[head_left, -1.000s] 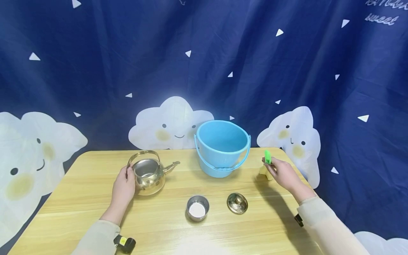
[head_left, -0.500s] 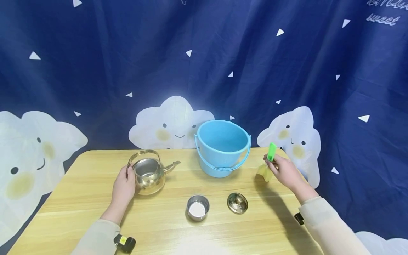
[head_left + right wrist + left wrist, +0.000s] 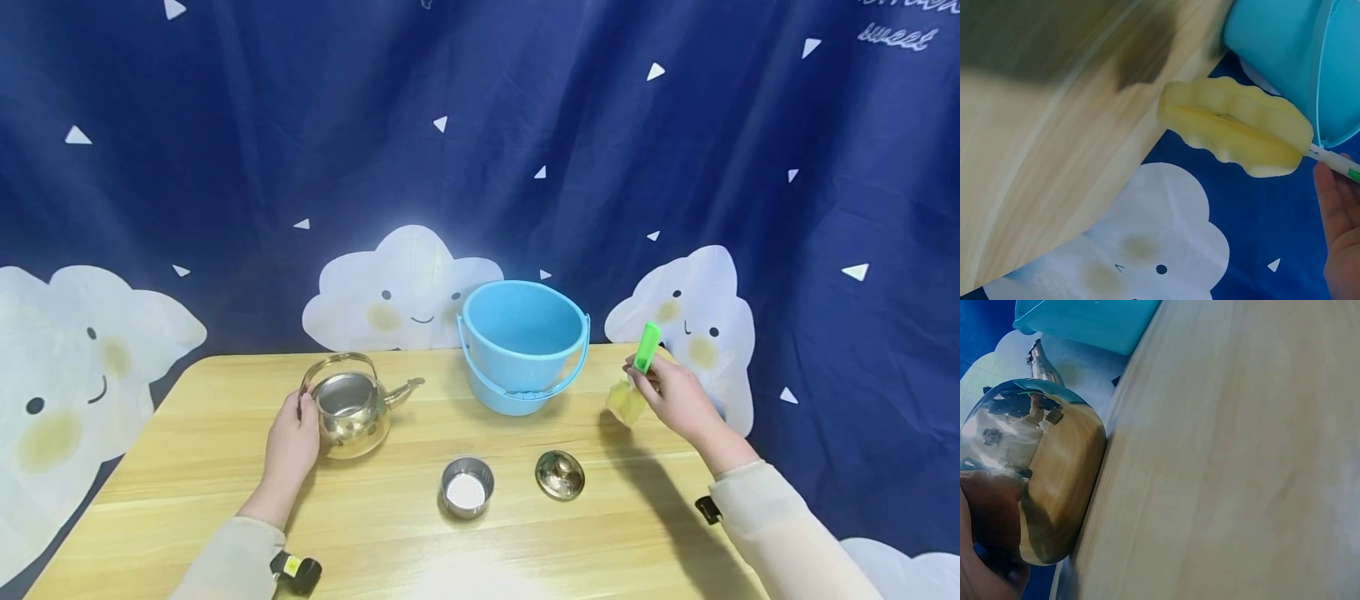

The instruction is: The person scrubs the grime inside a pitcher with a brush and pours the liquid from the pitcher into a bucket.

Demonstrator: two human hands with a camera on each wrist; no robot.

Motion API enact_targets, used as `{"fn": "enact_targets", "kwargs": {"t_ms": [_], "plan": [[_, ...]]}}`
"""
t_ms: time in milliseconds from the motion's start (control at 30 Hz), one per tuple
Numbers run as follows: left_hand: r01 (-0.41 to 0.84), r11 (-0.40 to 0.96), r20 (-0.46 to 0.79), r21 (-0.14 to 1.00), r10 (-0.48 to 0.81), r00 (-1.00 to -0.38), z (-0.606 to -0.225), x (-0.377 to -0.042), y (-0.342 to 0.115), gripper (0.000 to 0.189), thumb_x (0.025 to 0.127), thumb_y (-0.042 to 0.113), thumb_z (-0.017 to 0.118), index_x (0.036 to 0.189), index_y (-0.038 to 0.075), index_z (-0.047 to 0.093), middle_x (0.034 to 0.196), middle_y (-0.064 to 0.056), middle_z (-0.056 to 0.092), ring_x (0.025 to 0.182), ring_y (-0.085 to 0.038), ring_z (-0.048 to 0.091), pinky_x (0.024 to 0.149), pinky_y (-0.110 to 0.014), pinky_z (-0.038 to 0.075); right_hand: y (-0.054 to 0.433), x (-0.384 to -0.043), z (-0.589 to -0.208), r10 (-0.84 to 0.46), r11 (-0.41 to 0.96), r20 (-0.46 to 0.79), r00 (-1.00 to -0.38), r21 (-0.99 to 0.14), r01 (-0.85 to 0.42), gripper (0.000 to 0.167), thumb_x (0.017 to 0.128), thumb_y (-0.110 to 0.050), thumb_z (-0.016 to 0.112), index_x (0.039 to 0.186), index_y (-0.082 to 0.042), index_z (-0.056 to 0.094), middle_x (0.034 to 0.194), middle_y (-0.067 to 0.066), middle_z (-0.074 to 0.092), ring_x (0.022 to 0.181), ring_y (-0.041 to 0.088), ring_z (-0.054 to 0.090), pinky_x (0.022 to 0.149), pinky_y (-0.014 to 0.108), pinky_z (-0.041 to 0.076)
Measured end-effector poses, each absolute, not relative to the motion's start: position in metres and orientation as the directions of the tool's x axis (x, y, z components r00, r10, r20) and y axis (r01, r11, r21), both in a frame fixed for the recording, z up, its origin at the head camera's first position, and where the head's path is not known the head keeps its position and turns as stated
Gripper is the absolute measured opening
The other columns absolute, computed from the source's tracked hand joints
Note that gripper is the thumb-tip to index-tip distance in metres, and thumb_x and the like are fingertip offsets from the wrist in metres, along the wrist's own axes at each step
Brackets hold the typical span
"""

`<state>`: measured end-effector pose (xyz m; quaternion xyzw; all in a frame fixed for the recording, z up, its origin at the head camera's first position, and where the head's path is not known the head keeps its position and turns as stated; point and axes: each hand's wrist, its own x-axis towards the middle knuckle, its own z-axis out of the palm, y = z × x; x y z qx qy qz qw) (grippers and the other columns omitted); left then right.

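My left hand (image 3: 292, 437) grips the near-left side of a shiny gold-coloured kettle (image 3: 352, 433), where its arched handle meets the body. The kettle has no lid on, and its spout points right; its polished side (image 3: 1060, 481) fills the left of the left wrist view. At the right, my right hand (image 3: 675, 404) pinches a sponge bottle brush by its green handle (image 3: 647, 346). The yellow sponge head (image 3: 1235, 128) hangs down over the table, and the handle sticks up past my fingers. In the right wrist view only part of this hand shows.
A blue bucket (image 3: 525, 375) with its handle hanging forward stands at the back middle. In front lie a small metal strainer cup (image 3: 466, 488) and a gold kettle lid (image 3: 560, 475), on a wooden table (image 3: 375, 533). A dark blue cloud-print curtain (image 3: 480, 150) hangs behind.
My right hand has shifted slightly up and right, and the brush has tilted so that more of its green handle and sponge shows. The left hand and kettle have stayed put.
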<state>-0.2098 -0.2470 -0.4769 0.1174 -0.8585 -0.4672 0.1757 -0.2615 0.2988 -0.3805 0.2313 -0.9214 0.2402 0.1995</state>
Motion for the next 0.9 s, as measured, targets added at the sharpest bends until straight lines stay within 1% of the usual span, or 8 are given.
{"fn": "enact_targets", "kwargs": {"t_ms": [200, 333, 500, 800, 900], "plan": [[-0.030, 0.541, 0.204, 0.840, -0.367, -0.908, -0.478, -0.210, -0.247, 0.055, 0.109, 0.035, 0.024, 0.144, -0.002, 0.044, 0.144, -0.032, 0.047, 0.134, -0.052, 0.040, 0.111, -0.064, 0.031, 0.295, -0.259, -0.375, -0.325, 0.777, 0.478, -0.816, -0.357, -0.519, 0.013, 0.101, -0.010, 0.060, 0.112, -0.004, 0.064, 0.106, 0.016, 0.073, 0.087, 0.033, 0.074, 0.074, 0.046, 0.061], [-0.025, 0.542, 0.209, 0.840, -0.366, -0.907, -0.478, -0.211, -0.247, 0.055, 0.109, 0.035, 0.024, 0.145, -0.002, 0.044, 0.145, -0.031, 0.046, 0.134, -0.052, 0.040, 0.111, -0.064, 0.031, 0.292, -0.260, -0.371, -0.331, 0.764, 0.499, -0.801, -0.356, -0.538, 0.012, 0.098, -0.005, 0.063, 0.110, -0.003, 0.064, 0.104, 0.015, 0.072, 0.085, 0.031, 0.074, 0.072, 0.042, 0.061], [-0.029, 0.543, 0.207, 0.839, -0.368, -0.906, -0.479, -0.212, -0.248, 0.056, 0.109, 0.036, 0.024, 0.145, -0.001, 0.044, 0.144, -0.031, 0.047, 0.134, -0.052, 0.041, 0.111, -0.064, 0.032, 0.287, -0.259, -0.366, -0.339, 0.756, 0.520, -0.784, -0.345, -0.556, 0.013, 0.095, -0.002, 0.066, 0.108, -0.001, 0.063, 0.101, 0.017, 0.073, 0.084, 0.032, 0.074, 0.071, 0.042, 0.061], [-0.040, 0.543, 0.193, 0.839, -0.365, -0.911, -0.478, -0.212, -0.248, 0.056, 0.109, 0.036, 0.024, 0.146, -0.001, 0.043, 0.146, -0.031, 0.045, 0.135, -0.052, 0.039, 0.112, -0.063, 0.030, 0.278, -0.252, -0.354, -0.333, 0.743, 0.521, -0.786, -0.369, -0.559, 0.013, 0.096, -0.004, 0.066, 0.109, -0.001, 0.065, 0.100, 0.016, 0.074, 0.084, 0.032, 0.074, 0.071, 0.043, 0.061], [-0.040, 0.542, 0.192, 0.839, -0.365, -0.911, -0.477, -0.212, -0.248, 0.056, 0.109, 0.036, 0.024, 0.146, -0.002, 0.043, 0.146, -0.031, 0.045, 0.136, -0.052, 0.039, 0.112, -0.063, 0.029, 0.273, -0.248, -0.348, -0.331, 0.740, 0.531, -0.780, -0.367, -0.563, 0.012, 0.096, -0.005, 0.066, 0.107, -0.001, 0.066, 0.097, 0.014, 0.075, 0.081, 0.029, 0.074, 0.069, 0.039, 0.061]]}}
